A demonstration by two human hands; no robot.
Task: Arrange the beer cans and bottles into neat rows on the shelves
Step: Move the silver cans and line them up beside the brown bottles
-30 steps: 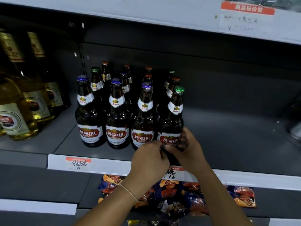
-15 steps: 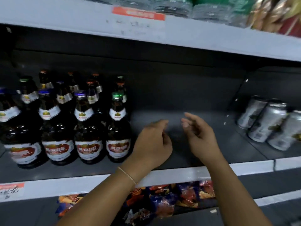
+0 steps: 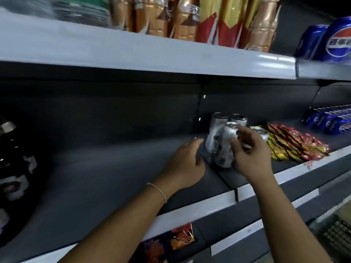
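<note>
A cluster of silver beer cans [image 3: 226, 137] stands upright on the dark shelf [image 3: 114, 168], packed close together just beside the seam between two shelf sections. At the far left edge, dark beer bottles [image 3: 13, 164] show only as a blur.

cans [image 3: 224, 141]: silver, with a dark green mark on the side
bottles [image 3: 13, 160]: dark brown glass, white and red labels, blurred
shelf [image 3: 106, 168]: dark grey deck, pale grey-white front strip
sachets [image 3: 296, 147]: red and yellow, glossy
cola cans [image 3: 336, 42]: blue, with a red, white and blue roundel and white script
upper packs [image 3: 190, 18]: copper-orange, gold and red
wristband [image 3: 158, 191]: thin, pale
lower packets [image 3: 171, 242]: dark blue with orange
</note>
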